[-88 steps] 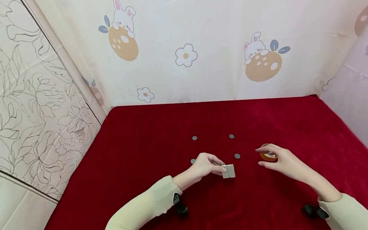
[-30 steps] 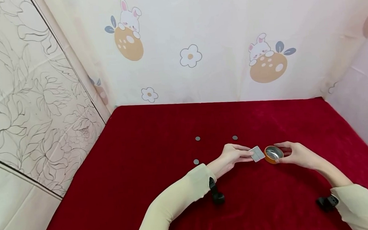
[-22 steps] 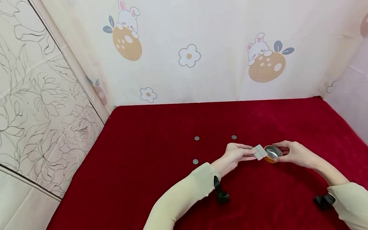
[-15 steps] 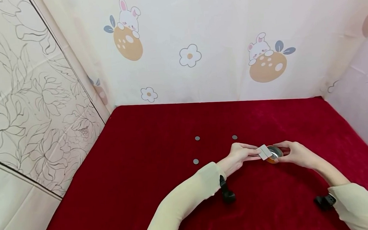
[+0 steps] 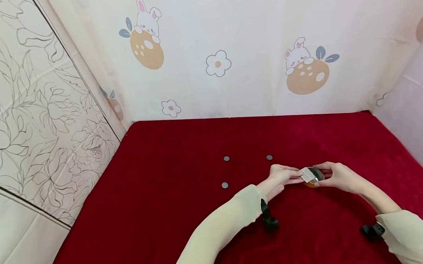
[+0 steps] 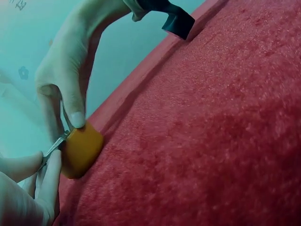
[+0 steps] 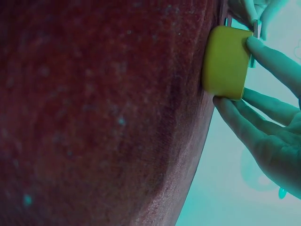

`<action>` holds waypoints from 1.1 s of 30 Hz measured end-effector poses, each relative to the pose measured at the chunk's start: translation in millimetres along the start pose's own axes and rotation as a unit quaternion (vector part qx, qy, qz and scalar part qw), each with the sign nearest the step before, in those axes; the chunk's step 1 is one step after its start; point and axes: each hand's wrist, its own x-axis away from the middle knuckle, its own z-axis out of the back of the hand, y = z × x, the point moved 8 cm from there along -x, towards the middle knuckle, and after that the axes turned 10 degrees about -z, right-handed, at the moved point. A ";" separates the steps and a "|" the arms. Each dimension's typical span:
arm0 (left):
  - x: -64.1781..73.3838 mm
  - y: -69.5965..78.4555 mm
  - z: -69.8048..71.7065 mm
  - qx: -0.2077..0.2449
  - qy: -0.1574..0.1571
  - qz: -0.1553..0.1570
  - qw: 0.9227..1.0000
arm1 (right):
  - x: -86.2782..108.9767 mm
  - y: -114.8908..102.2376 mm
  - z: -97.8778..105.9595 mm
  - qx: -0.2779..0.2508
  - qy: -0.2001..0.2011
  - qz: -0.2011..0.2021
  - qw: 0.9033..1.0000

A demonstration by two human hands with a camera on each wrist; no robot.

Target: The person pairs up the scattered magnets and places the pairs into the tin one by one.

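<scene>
My left hand [image 5: 276, 179] pinches a flat silver square plate [image 5: 307, 175] with a line across its middle. The plate lies over the left part of the mouth of a small round tin [image 5: 311, 185], orange outside and shiny metal within. From the other side, my right hand [image 5: 340, 175] holds the tin between thumb and fingers. The left wrist view shows the plate edge-on at the rim of the orange tin [image 6: 84, 151]. In the right wrist view, the thumb and fingers of the right hand [image 7: 280, 141] span the tin [image 7: 227, 62], which stands on the cloth.
Three small grey discs lie on the red cloth [image 5: 177, 165]: a back left disc [image 5: 226, 158], a back right disc [image 5: 269, 157] and a front left disc [image 5: 224, 185]. A printed curtain [image 5: 252, 86] stands behind the table. Each wrist carries a black camera.
My left hand has carried the silver plate rightward from mid-table to over the tin. My right hand, beside the tin earlier, has taken hold of it. A fourth disc has gone from view near my left hand.
</scene>
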 end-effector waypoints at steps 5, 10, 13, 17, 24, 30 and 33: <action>-0.4 -3.2 -1.6 0.004 0.010 -0.002 1.000 | -0.2 0.0 -0.2 0.001 0.000 -0.011 1.000; 1.9 -1.4 -3.7 -0.019 0.009 -0.019 1.000 | -0.5 -0.9 0.6 -0.002 0.003 -0.008 1.000; 3.2 1.5 -4.3 -0.037 0.006 -0.033 0.999 | -1.3 -0.9 0.3 -0.012 0.002 -0.005 1.000; 5.1 4.6 -5.1 -0.053 0.001 -0.051 0.997 | -1.7 -0.9 -0.2 -0.010 0.002 -0.001 1.000; 6.2 6.7 -5.8 -0.078 0.010 -0.074 0.994 | -1.7 -2.7 0.3 0.003 0.004 0.006 1.000; 6.6 7.4 -5.8 -0.138 0.029 -0.090 0.986 | -2.1 -5.3 1.3 0.003 0.004 0.015 1.000; 7.1 9.2 -8.2 -0.179 0.027 -0.105 0.978 | -2.7 -6.3 1.5 0.002 0.004 0.022 1.000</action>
